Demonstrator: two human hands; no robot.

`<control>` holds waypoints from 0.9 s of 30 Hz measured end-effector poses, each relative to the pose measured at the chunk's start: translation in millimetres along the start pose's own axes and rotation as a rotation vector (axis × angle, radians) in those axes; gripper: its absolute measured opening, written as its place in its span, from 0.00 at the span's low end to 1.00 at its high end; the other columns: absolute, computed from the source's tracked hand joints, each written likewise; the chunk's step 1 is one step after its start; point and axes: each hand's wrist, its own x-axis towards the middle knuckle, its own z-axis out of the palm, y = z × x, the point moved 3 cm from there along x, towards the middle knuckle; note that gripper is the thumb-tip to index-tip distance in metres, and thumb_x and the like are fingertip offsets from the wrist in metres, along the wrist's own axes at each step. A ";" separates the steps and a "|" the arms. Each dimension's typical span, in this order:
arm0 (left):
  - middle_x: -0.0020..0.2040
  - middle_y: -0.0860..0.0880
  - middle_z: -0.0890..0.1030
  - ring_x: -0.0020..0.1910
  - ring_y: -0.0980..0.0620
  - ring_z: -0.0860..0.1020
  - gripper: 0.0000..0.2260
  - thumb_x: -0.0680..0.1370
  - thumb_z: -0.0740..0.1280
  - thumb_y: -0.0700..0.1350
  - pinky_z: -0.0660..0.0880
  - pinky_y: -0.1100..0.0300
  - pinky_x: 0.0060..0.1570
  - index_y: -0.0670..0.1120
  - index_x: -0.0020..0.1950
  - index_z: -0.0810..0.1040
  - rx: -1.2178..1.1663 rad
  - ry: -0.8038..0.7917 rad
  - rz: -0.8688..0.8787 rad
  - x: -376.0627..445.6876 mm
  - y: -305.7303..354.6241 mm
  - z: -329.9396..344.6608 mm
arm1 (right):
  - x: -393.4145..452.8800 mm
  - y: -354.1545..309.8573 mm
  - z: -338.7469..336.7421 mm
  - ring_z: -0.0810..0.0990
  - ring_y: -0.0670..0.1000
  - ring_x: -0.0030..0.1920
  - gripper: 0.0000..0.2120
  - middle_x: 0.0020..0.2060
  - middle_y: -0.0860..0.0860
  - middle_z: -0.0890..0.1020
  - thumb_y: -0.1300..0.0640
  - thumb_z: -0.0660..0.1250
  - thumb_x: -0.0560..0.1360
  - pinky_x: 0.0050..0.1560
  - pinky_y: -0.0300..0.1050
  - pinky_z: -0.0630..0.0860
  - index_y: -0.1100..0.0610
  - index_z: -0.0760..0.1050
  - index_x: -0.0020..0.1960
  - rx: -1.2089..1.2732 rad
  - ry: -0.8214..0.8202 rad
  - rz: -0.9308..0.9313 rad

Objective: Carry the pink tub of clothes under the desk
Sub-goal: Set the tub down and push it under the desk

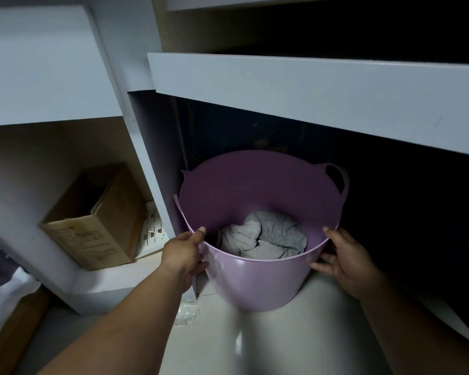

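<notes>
The pink tub (257, 277) stands upright on the pale floor (295, 342), its far half already in under the front edge of the grey tabletop (322, 96) and its near half out in the light. Grey clothes (266, 236) lie bunched at the bottom of it. One loop handle (337, 180) shows at the far right of the rim; the rim on the left is pressed close against the desk's upright panel (157, 163), though from here I can't be sure they actually touch.

The left hand (183, 255) has a grip clamped on the near left rim, thumb hooked over the lip and fingers down the outside wall. The right hand (344, 258) is on the near right side, thumb at the rim and fingers spread flat against the outer wall, pressing rather than curled closed.

To the left of the panel, in a lower open shelf, a brown cardboard box (98, 220) sits with a flap lifted, and a white cut-out piece (153, 228) leans just beside it. A bit of crumpled clear plastic (186, 315) lies on the floor near the foot of the tub. The space under the desk is very dark.
</notes>
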 end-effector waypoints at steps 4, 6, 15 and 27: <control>0.49 0.46 0.83 0.46 0.45 0.83 0.12 0.81 0.71 0.56 0.80 0.59 0.28 0.47 0.50 0.81 0.037 -0.011 0.025 -11.9 -3.7 -9.7 | -2.4 -1.4 1.1 0.82 0.61 0.61 0.16 0.65 0.50 0.82 0.49 0.68 0.79 0.53 0.71 0.80 0.44 0.77 0.67 -0.013 0.014 -0.002; 0.43 0.47 0.79 0.42 0.44 0.80 0.13 0.80 0.71 0.56 0.81 0.57 0.31 0.49 0.43 0.77 0.066 -0.002 0.035 -15.1 -6.3 -18.3 | -3.0 -2.2 3.0 0.82 0.61 0.61 0.16 0.65 0.50 0.82 0.49 0.68 0.80 0.54 0.71 0.80 0.45 0.77 0.68 -0.020 0.020 -0.002; 0.40 0.47 0.78 0.46 0.41 0.79 0.13 0.80 0.72 0.54 0.83 0.47 0.48 0.49 0.41 0.77 0.049 -0.022 0.046 -20.7 -11.7 -28.0 | -11.9 -7.7 7.8 0.81 0.61 0.62 0.18 0.66 0.51 0.81 0.48 0.69 0.79 0.51 0.64 0.83 0.46 0.77 0.68 -0.056 0.067 0.009; 0.42 0.50 0.80 0.46 0.42 0.80 0.12 0.79 0.73 0.53 0.81 0.48 0.50 0.46 0.54 0.80 0.055 -0.033 0.051 -28.1 -20.9 -29.4 | -24.4 -14.8 6.1 0.76 0.58 0.59 0.16 0.61 0.49 0.77 0.43 0.72 0.76 0.30 0.47 0.82 0.42 0.76 0.63 -0.216 0.089 -0.003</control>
